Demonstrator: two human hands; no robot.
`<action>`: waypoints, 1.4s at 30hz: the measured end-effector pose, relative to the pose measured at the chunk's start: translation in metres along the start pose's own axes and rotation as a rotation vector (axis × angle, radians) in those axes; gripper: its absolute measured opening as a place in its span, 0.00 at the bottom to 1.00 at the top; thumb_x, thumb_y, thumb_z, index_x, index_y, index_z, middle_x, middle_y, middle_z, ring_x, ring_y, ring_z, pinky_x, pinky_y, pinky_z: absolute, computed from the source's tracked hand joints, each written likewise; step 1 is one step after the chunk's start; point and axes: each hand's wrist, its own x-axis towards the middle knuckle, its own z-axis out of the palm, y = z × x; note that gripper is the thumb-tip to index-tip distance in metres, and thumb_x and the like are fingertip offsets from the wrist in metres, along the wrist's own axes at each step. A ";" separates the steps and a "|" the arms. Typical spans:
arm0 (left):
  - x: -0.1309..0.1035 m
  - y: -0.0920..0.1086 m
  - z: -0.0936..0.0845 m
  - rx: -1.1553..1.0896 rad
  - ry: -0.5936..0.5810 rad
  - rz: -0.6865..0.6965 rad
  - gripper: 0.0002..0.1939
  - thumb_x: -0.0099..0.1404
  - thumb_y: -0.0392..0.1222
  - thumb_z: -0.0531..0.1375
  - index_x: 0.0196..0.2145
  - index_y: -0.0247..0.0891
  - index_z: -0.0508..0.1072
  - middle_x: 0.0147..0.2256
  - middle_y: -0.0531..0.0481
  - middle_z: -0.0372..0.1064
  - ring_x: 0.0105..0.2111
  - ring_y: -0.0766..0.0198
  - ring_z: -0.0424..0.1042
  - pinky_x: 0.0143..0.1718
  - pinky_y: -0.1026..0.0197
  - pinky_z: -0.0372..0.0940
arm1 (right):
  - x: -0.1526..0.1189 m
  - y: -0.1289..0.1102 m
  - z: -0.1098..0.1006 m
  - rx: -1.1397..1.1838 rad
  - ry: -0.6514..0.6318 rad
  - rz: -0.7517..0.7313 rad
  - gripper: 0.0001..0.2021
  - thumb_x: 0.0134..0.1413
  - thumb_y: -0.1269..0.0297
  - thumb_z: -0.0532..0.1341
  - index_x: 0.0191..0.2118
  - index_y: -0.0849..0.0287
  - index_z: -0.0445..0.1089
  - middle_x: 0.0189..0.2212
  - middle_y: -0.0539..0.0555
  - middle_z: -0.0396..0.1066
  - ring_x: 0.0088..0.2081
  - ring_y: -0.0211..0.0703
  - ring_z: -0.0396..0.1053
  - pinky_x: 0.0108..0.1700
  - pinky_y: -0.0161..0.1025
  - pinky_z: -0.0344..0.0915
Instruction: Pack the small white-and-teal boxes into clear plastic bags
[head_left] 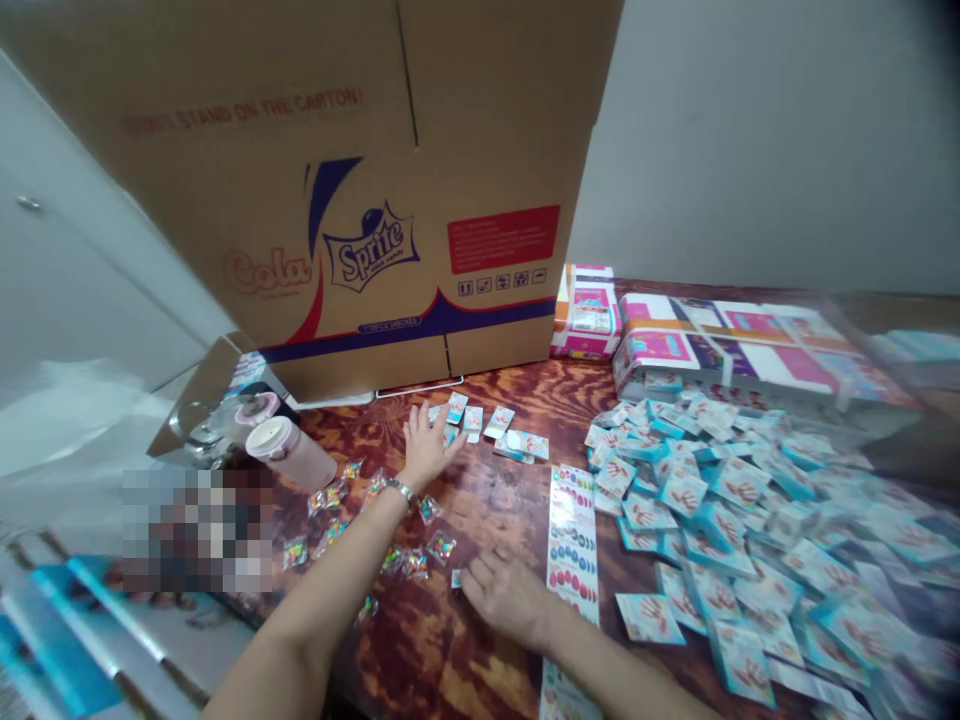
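My left hand (427,452) reaches over several small white-and-blue packets (472,420) near the big carton, fingers spread; a bracelet circles its wrist. Lower down, my right hand (504,598) is closed above the table, with a corner of a small white-and-blue packet (456,578) showing at its fingertips; most of it is hidden. Between and left of my arms lie several clear bags of colourful candies (441,546). A long sticker sheet (574,545) with rows of coloured ovals runs partly under my right forearm.
A tall cardboard carton (360,250) stands at the back. To the right spreads a large heap of white-and-blue packets (720,500), with wrapped pink-and-white boxes (735,335) behind. A pinkish bottle (292,452) leans at left on the wooden table (495,500).
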 end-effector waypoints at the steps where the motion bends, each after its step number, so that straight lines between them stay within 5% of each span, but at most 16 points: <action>1: 0.015 -0.003 0.004 0.005 -0.002 -0.015 0.33 0.60 0.58 0.54 0.59 0.44 0.55 0.61 0.37 0.43 0.61 0.36 0.39 0.53 0.31 0.45 | 0.000 -0.002 0.001 -0.002 -0.011 0.029 0.07 0.57 0.75 0.52 0.31 0.61 0.64 0.24 0.52 0.68 0.28 0.41 0.65 0.31 0.39 0.58; 4: 0.038 -0.005 0.014 0.008 -0.048 -0.015 0.30 0.59 0.59 0.55 0.57 0.49 0.59 0.60 0.39 0.48 0.59 0.34 0.43 0.51 0.29 0.47 | -0.003 -0.006 0.003 -0.005 -0.028 0.084 0.05 0.57 0.72 0.54 0.31 0.60 0.64 0.25 0.53 0.69 0.28 0.42 0.66 0.32 0.39 0.59; 6: 0.031 0.003 0.021 0.009 -0.088 0.018 0.27 0.58 0.58 0.56 0.54 0.50 0.64 0.58 0.41 0.53 0.58 0.36 0.47 0.51 0.31 0.48 | -0.006 -0.007 0.003 -0.006 -0.015 0.100 0.04 0.57 0.71 0.54 0.32 0.61 0.64 0.27 0.53 0.70 0.29 0.42 0.67 0.32 0.39 0.60; 11: -0.039 0.045 0.038 0.005 -0.127 0.096 0.25 0.60 0.54 0.56 0.55 0.51 0.63 0.60 0.43 0.50 0.59 0.37 0.44 0.53 0.33 0.47 | -0.020 -0.016 -0.001 -0.004 0.020 0.147 0.02 0.54 0.72 0.56 0.32 0.60 0.64 0.25 0.51 0.69 0.27 0.43 0.66 0.32 0.39 0.59; 15: -0.079 0.064 0.028 -0.138 -0.066 0.175 0.25 0.63 0.51 0.52 0.58 0.48 0.58 0.61 0.42 0.46 0.60 0.42 0.44 0.52 0.38 0.53 | -0.039 -0.032 -0.008 0.042 0.075 0.194 0.03 0.53 0.74 0.56 0.32 0.59 0.63 0.23 0.50 0.67 0.26 0.43 0.65 0.31 0.39 0.58; 19: -0.088 0.056 0.001 -0.189 0.000 0.186 0.18 0.66 0.46 0.49 0.52 0.41 0.64 0.50 0.42 0.61 0.51 0.54 0.60 0.49 0.50 0.60 | -0.054 -0.042 -0.022 0.119 0.164 0.327 0.09 0.55 0.76 0.51 0.35 0.57 0.64 0.24 0.50 0.67 0.26 0.42 0.65 0.31 0.38 0.58; 24: -0.112 0.056 -0.013 0.004 -0.137 0.234 0.16 0.64 0.53 0.50 0.38 0.39 0.69 0.32 0.44 0.67 0.34 0.54 0.67 0.36 0.55 0.64 | -0.064 -0.043 -0.038 0.227 0.197 0.493 0.11 0.56 0.75 0.49 0.37 0.57 0.65 0.26 0.51 0.68 0.28 0.41 0.65 0.31 0.36 0.58; 29: -0.122 0.074 -0.002 0.160 -0.263 0.269 0.24 0.60 0.60 0.52 0.43 0.37 0.66 0.37 0.42 0.65 0.40 0.49 0.66 0.33 0.55 0.64 | -0.067 -0.047 -0.041 0.233 0.131 0.528 0.09 0.55 0.74 0.50 0.35 0.56 0.65 0.25 0.51 0.67 0.27 0.41 0.65 0.31 0.36 0.58; 33: -0.120 0.069 -0.004 0.172 -0.328 0.282 0.16 0.62 0.46 0.54 0.45 0.38 0.65 0.39 0.43 0.64 0.41 0.51 0.66 0.34 0.56 0.65 | -0.067 -0.045 -0.054 0.361 0.064 0.570 0.09 0.55 0.73 0.50 0.37 0.57 0.65 0.28 0.52 0.68 0.29 0.40 0.65 0.32 0.34 0.58; 38: -0.138 0.047 -0.020 -0.073 -0.374 0.381 0.21 0.60 0.36 0.54 0.52 0.38 0.59 0.44 0.43 0.65 0.44 0.56 0.66 0.43 0.56 0.65 | -0.065 -0.027 -0.091 0.703 0.109 0.750 0.09 0.58 0.68 0.50 0.39 0.57 0.66 0.30 0.52 0.69 0.32 0.39 0.66 0.33 0.33 0.59; 42: -0.157 0.047 -0.029 -0.225 -0.287 0.451 0.28 0.63 0.36 0.52 0.59 0.32 0.47 0.50 0.37 0.62 0.49 0.55 0.64 0.48 0.54 0.64 | -0.055 -0.013 -0.115 0.890 0.151 0.826 0.09 0.59 0.65 0.51 0.38 0.57 0.68 0.30 0.49 0.69 0.32 0.37 0.66 0.32 0.31 0.57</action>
